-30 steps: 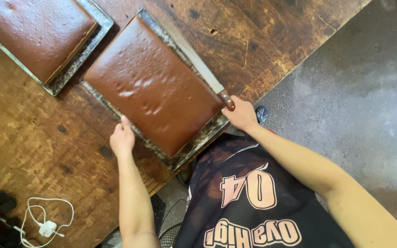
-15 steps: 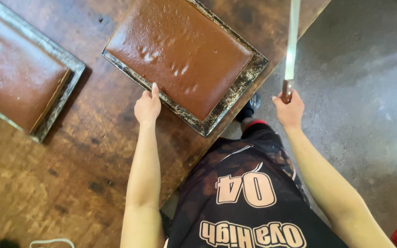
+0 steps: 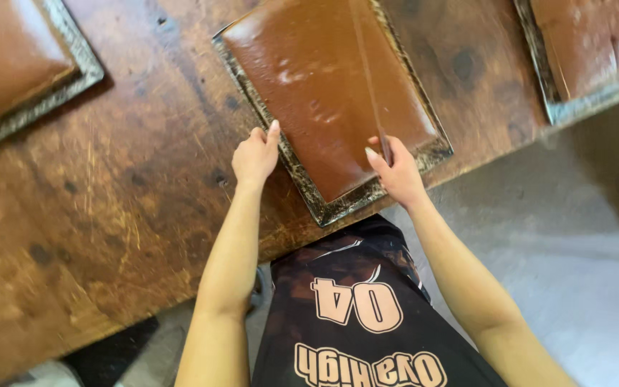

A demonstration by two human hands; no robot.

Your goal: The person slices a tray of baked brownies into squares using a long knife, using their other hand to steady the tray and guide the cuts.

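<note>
There is one view only, from a camera on the person's head. It looks almost straight down over the person's chest and forearms onto the tabletop (image 3: 109,215), whose near edge runs slanted across the lower frame. It sits close: both hands, the left hand (image 3: 254,154) and the right hand (image 3: 397,172), lie near the middle, within arm's reach. The middle tray (image 3: 338,208) fills the upper centre; two further trays are cut off by the frame's left and right edges. Grey floor (image 3: 574,272) shows at lower right.

A worn wooden table (image 3: 109,215) bears two further trays (brown slabs inside): one far left (image 3: 73,82); one far right (image 3: 574,107).
</note>
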